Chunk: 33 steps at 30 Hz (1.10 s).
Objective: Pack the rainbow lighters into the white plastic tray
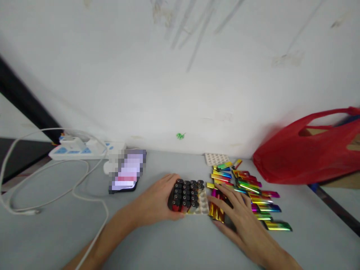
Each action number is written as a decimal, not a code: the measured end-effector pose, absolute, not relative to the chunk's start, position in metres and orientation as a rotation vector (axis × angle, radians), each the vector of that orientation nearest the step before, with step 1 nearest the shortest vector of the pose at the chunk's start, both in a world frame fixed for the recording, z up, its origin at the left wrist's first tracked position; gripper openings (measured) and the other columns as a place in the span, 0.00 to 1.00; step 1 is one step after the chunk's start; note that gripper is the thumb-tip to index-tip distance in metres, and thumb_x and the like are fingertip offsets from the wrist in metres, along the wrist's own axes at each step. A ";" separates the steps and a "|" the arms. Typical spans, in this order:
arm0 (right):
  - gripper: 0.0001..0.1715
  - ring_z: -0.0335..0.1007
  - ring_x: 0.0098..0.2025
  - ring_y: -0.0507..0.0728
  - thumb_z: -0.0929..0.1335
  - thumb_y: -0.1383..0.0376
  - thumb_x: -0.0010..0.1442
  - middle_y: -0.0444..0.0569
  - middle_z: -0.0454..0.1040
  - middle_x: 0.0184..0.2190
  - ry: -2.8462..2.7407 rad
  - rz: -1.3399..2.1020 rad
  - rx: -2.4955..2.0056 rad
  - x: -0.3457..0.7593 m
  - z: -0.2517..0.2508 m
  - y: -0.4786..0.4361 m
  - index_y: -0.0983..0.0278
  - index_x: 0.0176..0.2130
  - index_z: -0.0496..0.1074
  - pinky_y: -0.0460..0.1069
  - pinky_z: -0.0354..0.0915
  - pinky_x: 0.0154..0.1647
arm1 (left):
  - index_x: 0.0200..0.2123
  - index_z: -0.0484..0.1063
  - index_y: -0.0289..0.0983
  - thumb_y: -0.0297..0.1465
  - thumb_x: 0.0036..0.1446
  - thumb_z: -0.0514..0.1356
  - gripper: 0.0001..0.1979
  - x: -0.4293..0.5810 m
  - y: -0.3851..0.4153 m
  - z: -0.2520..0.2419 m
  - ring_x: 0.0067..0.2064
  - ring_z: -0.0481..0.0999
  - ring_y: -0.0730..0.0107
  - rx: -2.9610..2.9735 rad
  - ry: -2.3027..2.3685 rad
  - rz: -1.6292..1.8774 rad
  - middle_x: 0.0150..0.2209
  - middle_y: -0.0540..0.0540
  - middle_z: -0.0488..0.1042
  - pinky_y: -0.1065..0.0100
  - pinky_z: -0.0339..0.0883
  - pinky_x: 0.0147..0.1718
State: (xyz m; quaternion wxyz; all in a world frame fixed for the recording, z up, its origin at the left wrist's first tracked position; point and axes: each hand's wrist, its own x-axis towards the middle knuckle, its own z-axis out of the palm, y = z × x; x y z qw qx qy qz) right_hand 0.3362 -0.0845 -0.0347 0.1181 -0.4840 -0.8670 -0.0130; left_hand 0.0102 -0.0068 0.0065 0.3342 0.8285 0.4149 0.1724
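Note:
My left hand (pixel 157 198) is closed around the left side of a white tray (pixel 204 204) with round sockets. Several lighters (pixel 185 193) stand upright in it, black tops up, in rows over its left part; sockets on the right side show bare. Just right of the tray, my right hand (pixel 239 210) curves over shiny gold and red lighters (pixel 216 212), which show between its thumb and forefinger. Its fingertips partly hide them. More metallic, many-coloured lighters (pixel 266 200) lie on their sides beyond and to the right of this hand.
A second white socketed tray (pixel 216 159) lies near the wall. At the right stands a red bag (pixel 303 150). On the left are a phone (pixel 128 170), a power strip (pixel 84 150) and a looping white cable (pixel 75 187) that passes over my left forearm.

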 end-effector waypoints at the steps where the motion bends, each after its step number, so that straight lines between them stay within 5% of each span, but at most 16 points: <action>1: 0.34 0.58 0.77 0.73 0.69 0.51 0.76 0.54 0.61 0.79 -2.515 -0.045 -1.434 0.334 -0.035 -0.081 0.46 0.76 0.65 0.72 0.64 0.69 | 0.42 0.69 0.42 0.30 0.48 0.78 0.23 0.009 -0.006 0.007 0.51 0.76 0.51 2.163 1.076 0.446 0.47 0.47 0.75 0.59 0.68 0.52; 13: 0.14 0.64 0.70 0.71 0.69 0.60 0.77 0.59 0.71 0.67 -2.333 -0.034 -1.440 0.312 -0.038 -0.046 0.55 0.60 0.74 0.69 0.64 0.67 | 0.40 0.68 0.42 0.30 0.43 0.78 0.26 0.003 -0.008 0.014 0.45 0.76 0.57 2.152 0.999 0.371 0.42 0.52 0.74 0.64 0.66 0.44; 19: 0.11 0.70 0.63 0.69 0.67 0.69 0.74 0.53 0.78 0.58 -2.177 0.205 -1.393 0.301 -0.031 -0.042 0.55 0.50 0.76 0.65 0.62 0.62 | 0.41 0.69 0.42 0.30 0.43 0.78 0.26 0.003 -0.008 0.014 0.45 0.76 0.57 2.132 0.987 0.368 0.41 0.52 0.74 0.64 0.66 0.43; 23: 0.05 0.74 0.53 0.68 0.70 0.60 0.76 0.50 0.82 0.47 -1.976 0.333 -1.373 0.295 -0.026 -0.036 0.55 0.48 0.77 0.64 0.61 0.59 | 0.42 0.69 0.42 0.31 0.43 0.79 0.26 0.002 -0.007 0.011 0.44 0.77 0.57 2.133 0.985 0.380 0.42 0.52 0.74 0.65 0.66 0.43; 27: 0.17 0.76 0.46 0.64 0.65 0.52 0.79 0.51 0.81 0.47 -1.797 0.397 -1.389 0.285 -0.014 -0.030 0.57 0.56 0.76 0.58 0.67 0.49 | 0.40 0.68 0.43 0.33 0.44 0.78 0.25 0.004 -0.007 0.010 0.45 0.77 0.56 2.137 0.987 0.372 0.42 0.52 0.75 0.64 0.67 0.42; 29: 0.21 0.73 0.36 0.59 0.62 0.52 0.81 0.46 0.79 0.39 -1.695 0.486 -1.395 0.278 -0.006 -0.026 0.56 0.63 0.73 0.53 0.65 0.38 | 0.40 0.68 0.43 0.33 0.45 0.78 0.25 0.006 -0.007 0.011 0.46 0.77 0.55 2.140 1.000 0.379 0.43 0.51 0.76 0.64 0.68 0.43; 33: 0.18 0.62 0.25 0.54 0.73 0.49 0.73 0.38 0.68 0.23 -1.295 0.890 -1.242 0.263 0.000 -0.015 0.59 0.51 0.77 0.49 0.56 0.27 | 0.42 0.69 0.42 0.33 0.44 0.78 0.26 0.010 -0.008 0.009 0.49 0.78 0.52 2.137 1.040 0.403 0.46 0.49 0.76 0.62 0.69 0.46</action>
